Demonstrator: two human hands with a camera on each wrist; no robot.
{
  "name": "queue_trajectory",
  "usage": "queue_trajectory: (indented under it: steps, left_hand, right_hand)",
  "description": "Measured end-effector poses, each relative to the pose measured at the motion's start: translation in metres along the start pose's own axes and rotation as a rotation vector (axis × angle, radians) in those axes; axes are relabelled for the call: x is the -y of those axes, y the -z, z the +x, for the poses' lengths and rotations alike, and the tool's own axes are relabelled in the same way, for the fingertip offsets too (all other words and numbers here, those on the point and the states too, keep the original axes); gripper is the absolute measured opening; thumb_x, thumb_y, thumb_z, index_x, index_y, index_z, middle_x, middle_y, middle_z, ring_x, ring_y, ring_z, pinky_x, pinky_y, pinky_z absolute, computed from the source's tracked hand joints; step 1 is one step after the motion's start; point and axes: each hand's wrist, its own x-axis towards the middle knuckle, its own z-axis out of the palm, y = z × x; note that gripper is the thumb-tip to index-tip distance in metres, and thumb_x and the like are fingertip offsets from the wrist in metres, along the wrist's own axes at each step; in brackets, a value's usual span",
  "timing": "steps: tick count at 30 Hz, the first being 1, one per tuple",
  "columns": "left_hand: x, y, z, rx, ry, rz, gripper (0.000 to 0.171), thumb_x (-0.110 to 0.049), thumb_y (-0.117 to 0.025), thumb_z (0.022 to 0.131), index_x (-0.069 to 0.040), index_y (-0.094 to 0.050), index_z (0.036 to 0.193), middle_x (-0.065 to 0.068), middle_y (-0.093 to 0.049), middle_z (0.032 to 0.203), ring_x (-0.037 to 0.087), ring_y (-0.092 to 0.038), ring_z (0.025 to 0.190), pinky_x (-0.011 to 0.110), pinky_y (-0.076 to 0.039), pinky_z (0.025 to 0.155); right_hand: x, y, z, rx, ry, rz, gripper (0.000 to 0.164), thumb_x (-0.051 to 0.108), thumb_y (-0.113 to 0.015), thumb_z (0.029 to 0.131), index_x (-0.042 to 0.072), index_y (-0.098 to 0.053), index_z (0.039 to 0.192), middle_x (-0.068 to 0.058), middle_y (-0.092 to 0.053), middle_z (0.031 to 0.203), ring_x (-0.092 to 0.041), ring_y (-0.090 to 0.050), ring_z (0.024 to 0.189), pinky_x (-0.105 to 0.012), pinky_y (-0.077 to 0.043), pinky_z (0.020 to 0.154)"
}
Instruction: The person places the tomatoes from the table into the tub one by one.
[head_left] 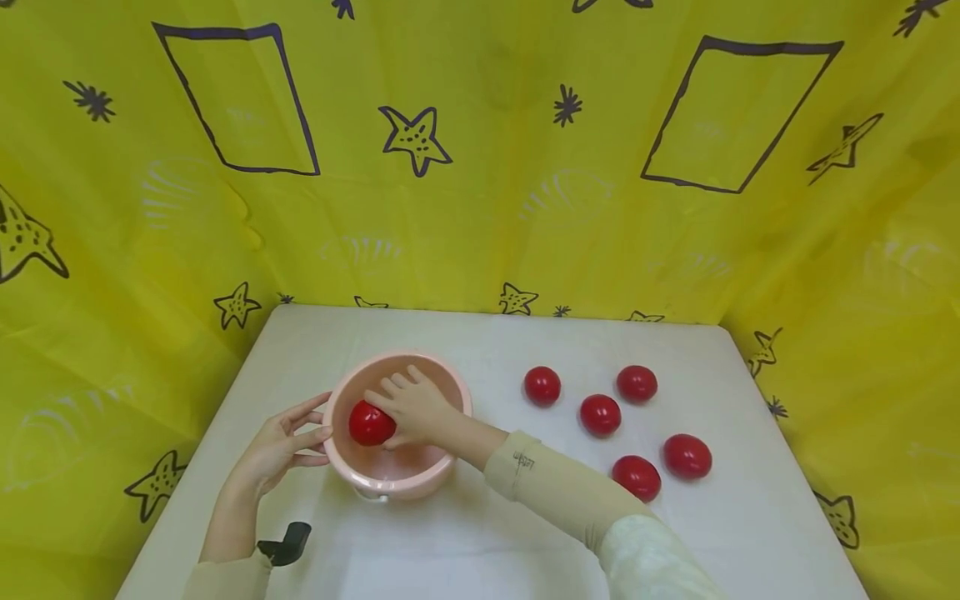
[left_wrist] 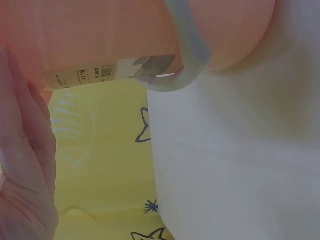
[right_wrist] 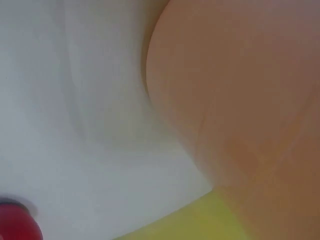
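Observation:
A pink bucket point(head_left: 442, 475) stands on the left part of the white table. Inside it, my right hand point(head_left: 420, 410) holds a shiny red ball point(head_left: 369, 423) between fingers and thumb. Against the bucket's outer left side, my left hand point(head_left: 281, 446) rests with its fingers fairly straight, the fingertips by the rim. The left wrist view shows part of that hand point(left_wrist: 25, 165) along the bucket wall point(left_wrist: 100, 35), which bears a printed label point(left_wrist: 107, 71) and a pale handle point(left_wrist: 192, 50). In the right wrist view the bucket wall point(right_wrist: 240, 75) fills the right side; the hand is out of sight.
Several more red balls point(head_left: 600, 415) lie loosely grouped on the table's right half. One red ball point(right_wrist: 17, 222) shows in the right wrist view's corner. Yellow curtains point(head_left: 480, 208) with drawn stars surround the white table point(head_left: 510, 550). A black strap piece point(head_left: 287, 543) sits at my left wrist.

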Motion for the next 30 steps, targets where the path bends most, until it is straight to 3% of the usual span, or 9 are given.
queue_trajectory:
  steps: [5, 12, 30]
  left_hand:
    - [-0.002, 0.001, 0.0, -0.003, -0.001, 0.013, 0.066, -0.014, -0.063, 0.086, -0.002, -0.029, 0.141, 0.007, -0.051, 0.1, 0.018, -0.065, 0.073, 0.035, -0.056, 0.067]
    - [-0.005, 0.002, -0.002, 0.017, -0.026, 0.004, 0.065, -0.011, -0.061, 0.088, 0.0, -0.027, 0.142, 0.007, -0.05, 0.1, 0.017, -0.065, 0.071, 0.034, -0.057, 0.065]
    - [-0.002, 0.0, -0.002, 0.0, -0.021, -0.024, 0.063, -0.009, -0.061, 0.087, 0.002, -0.029, 0.14, 0.004, -0.052, 0.098, 0.017, -0.065, 0.07, 0.034, -0.056, 0.066]
  right_hand:
    - [0.001, -0.002, 0.006, 0.067, -0.004, -0.08, 0.08, 0.065, -0.055, 0.076, 0.034, -0.024, 0.143, 0.005, -0.038, 0.139, -0.016, -0.03, 0.126, -0.039, -0.024, 0.11]
    - [0.005, -0.007, 0.014, 0.085, -0.015, -0.22, 0.077, 0.07, -0.051, 0.075, 0.037, -0.026, 0.141, 0.005, -0.043, 0.127, -0.013, -0.037, 0.115, -0.031, -0.032, 0.099]
    - [0.013, -0.015, 0.023, 0.26, -0.044, -0.349, 0.077, 0.075, -0.044, 0.075, 0.042, -0.02, 0.141, 0.007, -0.037, 0.132, -0.011, -0.034, 0.119, -0.028, -0.027, 0.099]
